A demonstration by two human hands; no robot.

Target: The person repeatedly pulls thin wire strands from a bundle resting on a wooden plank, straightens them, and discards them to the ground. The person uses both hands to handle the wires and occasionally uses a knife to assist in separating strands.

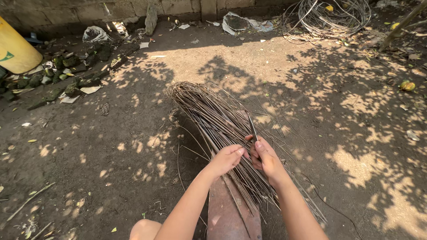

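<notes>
The person is sitting over a long brown board (233, 213) and is working on a bundle of thin dry sticks (209, 115) that is lying along this surface and fanning out onto the dirt ground (111, 146). The left hand (227, 159) is pinching one stick, with the fingers (238, 152) closing on it near the middle of the bundle. The right hand (266, 159) is gripping a small knife (252, 129), the fingers wrapping tightly around the handle and the blade pointing away from the body. The two hands are almost touching each other.

The sticks are looking very light, stiff and brittle, so I think one stick can snap if it is bent hard. It seems better to hold it close to the blade, with a gentle pinch. Behind, a yellow container (15, 46) and a coil of wire (333, 15) are resting near the wall (89, 11).
</notes>
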